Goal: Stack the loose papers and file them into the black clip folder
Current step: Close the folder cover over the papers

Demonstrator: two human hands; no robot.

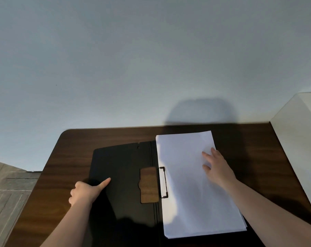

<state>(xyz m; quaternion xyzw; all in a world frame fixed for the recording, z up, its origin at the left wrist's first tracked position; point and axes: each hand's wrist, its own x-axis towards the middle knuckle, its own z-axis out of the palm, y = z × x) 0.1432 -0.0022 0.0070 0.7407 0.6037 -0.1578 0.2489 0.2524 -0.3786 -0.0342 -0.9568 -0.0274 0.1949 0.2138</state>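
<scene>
The filing step looks close to done: one black clip folder (122, 175) lies open on the dark wooden desk (249, 148), and one stack of white papers (190, 184) sits on its right half, the stack's left edge tucked under the single metal clip (163, 182) beside the spine. How many sheets are in the stack cannot be counted — only a few offset edges show at its near right corner. The right hand (217, 166) rests flat on the upper right part of the papers, its fingers (207, 155) spread and grasping nothing, just pressing the sheets down. The left hand (85, 192) rests at the left edge of the folder's open cover with the index finger stretched out onto the black surface and the other fingers curled in; it grips nothing that I can see. A cut-out in the cover beside the clip lets the desk's wood show through. To my eye the next move is to square the slightly fanned near corner, then swing the left cover over the papers — which calls for the right hand to lift clear first. One pale box-like object (300, 148) stands at the desk's right edge, well apart from the folder.
</scene>
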